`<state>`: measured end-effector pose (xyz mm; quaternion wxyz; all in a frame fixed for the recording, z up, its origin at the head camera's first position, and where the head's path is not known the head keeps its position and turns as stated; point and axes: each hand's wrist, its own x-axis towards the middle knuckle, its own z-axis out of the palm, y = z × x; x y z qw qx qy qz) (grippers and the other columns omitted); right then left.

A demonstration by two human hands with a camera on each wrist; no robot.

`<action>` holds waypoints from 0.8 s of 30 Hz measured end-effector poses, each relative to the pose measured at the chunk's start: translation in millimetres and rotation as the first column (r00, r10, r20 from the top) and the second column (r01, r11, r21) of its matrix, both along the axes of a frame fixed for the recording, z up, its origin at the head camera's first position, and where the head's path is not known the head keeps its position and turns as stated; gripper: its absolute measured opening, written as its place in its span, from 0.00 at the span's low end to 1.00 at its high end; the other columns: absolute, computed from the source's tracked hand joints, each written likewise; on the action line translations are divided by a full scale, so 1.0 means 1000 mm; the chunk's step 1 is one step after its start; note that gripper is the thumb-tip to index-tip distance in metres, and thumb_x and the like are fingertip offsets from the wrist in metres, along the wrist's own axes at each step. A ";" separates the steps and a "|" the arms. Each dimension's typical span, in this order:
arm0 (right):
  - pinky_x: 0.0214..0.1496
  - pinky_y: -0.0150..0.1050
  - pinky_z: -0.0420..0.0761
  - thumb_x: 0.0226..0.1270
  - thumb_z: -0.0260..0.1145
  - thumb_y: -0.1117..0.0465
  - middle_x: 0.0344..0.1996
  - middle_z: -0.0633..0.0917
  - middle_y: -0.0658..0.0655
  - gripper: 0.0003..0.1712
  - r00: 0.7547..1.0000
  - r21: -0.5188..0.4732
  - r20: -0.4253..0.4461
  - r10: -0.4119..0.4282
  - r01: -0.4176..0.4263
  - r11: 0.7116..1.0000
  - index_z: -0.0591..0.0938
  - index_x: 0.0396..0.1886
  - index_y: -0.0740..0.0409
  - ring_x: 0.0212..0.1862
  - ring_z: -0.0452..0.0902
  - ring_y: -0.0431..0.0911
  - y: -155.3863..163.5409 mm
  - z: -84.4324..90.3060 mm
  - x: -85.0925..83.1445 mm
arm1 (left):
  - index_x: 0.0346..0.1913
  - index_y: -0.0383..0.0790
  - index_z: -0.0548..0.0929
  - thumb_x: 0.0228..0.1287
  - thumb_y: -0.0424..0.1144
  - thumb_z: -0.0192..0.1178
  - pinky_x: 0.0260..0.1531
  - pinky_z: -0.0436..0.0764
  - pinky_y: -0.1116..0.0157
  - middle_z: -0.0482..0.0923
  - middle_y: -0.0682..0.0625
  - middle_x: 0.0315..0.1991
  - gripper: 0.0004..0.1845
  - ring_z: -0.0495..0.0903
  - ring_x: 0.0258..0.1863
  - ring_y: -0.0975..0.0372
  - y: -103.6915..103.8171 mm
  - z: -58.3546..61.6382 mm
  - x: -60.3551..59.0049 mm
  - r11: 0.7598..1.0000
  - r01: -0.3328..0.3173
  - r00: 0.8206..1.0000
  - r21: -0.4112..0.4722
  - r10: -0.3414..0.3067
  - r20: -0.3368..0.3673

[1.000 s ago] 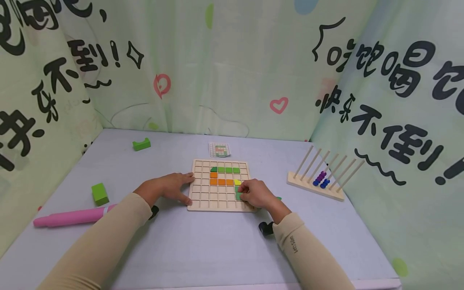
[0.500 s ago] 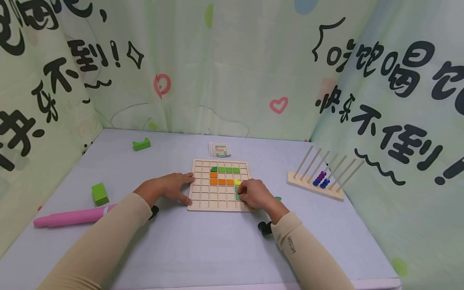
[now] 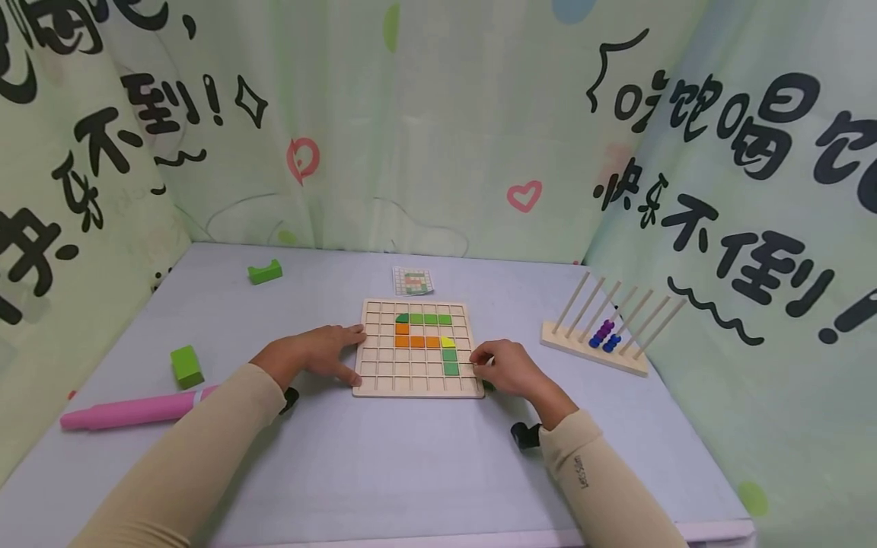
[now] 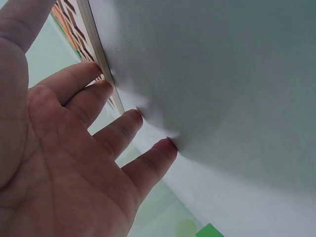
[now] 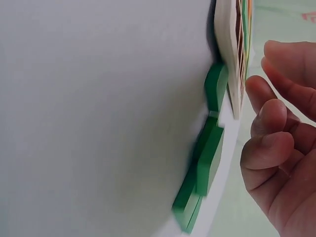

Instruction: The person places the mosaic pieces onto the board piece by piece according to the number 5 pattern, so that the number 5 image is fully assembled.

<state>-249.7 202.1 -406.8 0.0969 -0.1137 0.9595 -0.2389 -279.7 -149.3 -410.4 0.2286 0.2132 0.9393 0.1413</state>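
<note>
A wooden grid board (image 3: 384, 358) lies mid-table. It holds a row of green tiles (image 3: 430, 320), orange tiles (image 3: 417, 342), a yellow tile (image 3: 448, 342) and two green tiles (image 3: 450, 362) stacked below the yellow one. My left hand (image 3: 340, 353) lies flat on the table, and its fingertips (image 4: 106, 85) touch the board's left edge (image 4: 97, 45). My right hand (image 3: 488, 364) hovers just off the board's right edge. Its fingers (image 5: 270, 143) are loosely curled and hold nothing. Loose green pieces (image 5: 207, 158) lie on the table beside the board's edge (image 5: 226, 44), close to that hand.
A small pattern card (image 3: 413, 281) lies behind the board. A wooden peg rack (image 3: 593, 356) with purple and blue beads stands at the right. At the left are a green block (image 3: 186, 366), a green arch block (image 3: 265, 272) and a pink cylinder (image 3: 130, 411). Printed curtains enclose the table.
My right hand has drawn back off the board to its right edge, leaving the lower green tile in its cell. My left hand has stayed put.
</note>
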 end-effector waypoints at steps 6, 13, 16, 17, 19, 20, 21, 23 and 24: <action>0.43 0.41 0.80 0.70 0.69 0.62 0.41 0.86 0.54 0.09 1.000 0.048 -0.001 -0.007 0.007 0.999 0.88 0.47 0.58 0.42 0.78 0.47 0.014 -0.001 0.006 | 0.81 0.40 0.61 0.59 0.59 0.74 0.79 0.57 0.44 0.51 0.44 0.84 0.54 0.53 0.82 0.42 0.000 0.000 0.000 1.000 0.004 1.000 -0.001 -0.004 0.007; 0.50 0.46 0.80 0.68 0.72 0.63 0.40 0.85 0.55 0.10 1.000 0.076 0.025 -0.019 0.017 0.997 0.87 0.47 0.60 0.43 0.77 0.48 0.019 -0.003 0.012 | 0.82 0.41 0.60 0.60 0.59 0.74 0.80 0.56 0.45 0.51 0.45 0.85 0.53 0.52 0.82 0.43 -0.001 -0.002 -0.002 1.000 0.000 1.000 -0.007 0.000 0.009; 0.49 0.46 0.80 0.67 0.72 0.63 0.40 0.84 0.55 0.11 0.999 0.084 0.033 -0.026 0.023 0.996 0.88 0.48 0.61 0.42 0.76 0.48 0.019 -0.003 0.013 | 0.82 0.42 0.60 0.60 0.59 0.74 0.80 0.56 0.44 0.51 0.46 0.85 0.53 0.52 0.82 0.43 -0.001 -0.003 -0.002 1.000 -0.009 1.000 -0.009 0.009 0.010; 0.49 0.46 0.80 0.67 0.73 0.63 0.39 0.84 0.55 0.12 0.999 0.086 0.032 -0.028 0.025 0.996 0.88 0.48 0.61 0.42 0.76 0.48 0.019 -0.003 0.014 | 0.82 0.42 0.60 0.60 0.59 0.74 0.80 0.57 0.44 0.51 0.46 0.85 0.53 0.52 0.82 0.42 -0.001 -0.003 -0.002 1.000 -0.009 1.000 -0.011 0.009 0.009; 0.48 0.46 0.80 0.66 0.73 0.63 0.39 0.84 0.55 0.12 0.999 0.093 0.028 -0.027 0.024 0.995 0.88 0.48 0.62 0.42 0.76 0.47 0.018 -0.003 0.015 | 0.82 0.42 0.61 0.60 0.59 0.74 0.80 0.57 0.44 0.51 0.46 0.85 0.53 0.52 0.82 0.43 0.000 -0.002 -0.003 1.000 -0.014 1.000 -0.010 0.015 0.012; 0.48 0.46 0.80 0.66 0.73 0.64 0.38 0.84 0.55 0.12 0.999 0.099 0.025 -0.026 0.024 0.995 0.88 0.47 0.62 0.41 0.76 0.47 0.018 -0.004 0.015 | 0.82 0.42 0.61 0.60 0.59 0.75 0.80 0.57 0.44 0.51 0.46 0.85 0.53 0.52 0.82 0.43 0.000 -0.002 -0.003 1.000 -0.016 1.000 -0.008 0.016 0.013; 0.48 0.46 0.80 0.66 0.73 0.64 0.38 0.84 0.55 0.11 1.000 0.106 0.019 -0.024 0.022 0.994 0.88 0.47 0.62 0.41 0.76 0.47 0.017 -0.004 0.015 | 0.82 0.42 0.61 0.59 0.59 0.75 0.79 0.57 0.44 0.51 0.46 0.85 0.53 0.52 0.82 0.43 0.000 -0.002 -0.003 1.000 -0.014 1.000 -0.006 0.014 0.012; 0.47 0.46 0.80 0.66 0.73 0.64 0.37 0.84 0.54 0.11 1.000 0.124 0.010 -0.023 0.021 0.992 0.89 0.46 0.61 0.41 0.76 0.47 0.017 -0.004 0.016 | 0.82 0.42 0.61 0.59 0.58 0.75 0.79 0.57 0.44 0.51 0.46 0.85 0.53 0.52 0.82 0.43 0.001 -0.002 -0.002 1.000 -0.014 1.000 -0.002 0.014 0.012; 0.47 0.46 0.80 0.66 0.74 0.63 0.37 0.84 0.54 0.10 1.000 0.133 0.007 -0.024 0.023 0.991 0.89 0.46 0.61 0.41 0.76 0.47 0.016 -0.005 0.016 | 0.82 0.42 0.61 0.59 0.58 0.75 0.79 0.57 0.44 0.51 0.46 0.85 0.53 0.52 0.82 0.43 0.001 -0.002 -0.002 1.000 -0.015 1.000 0.000 0.015 0.013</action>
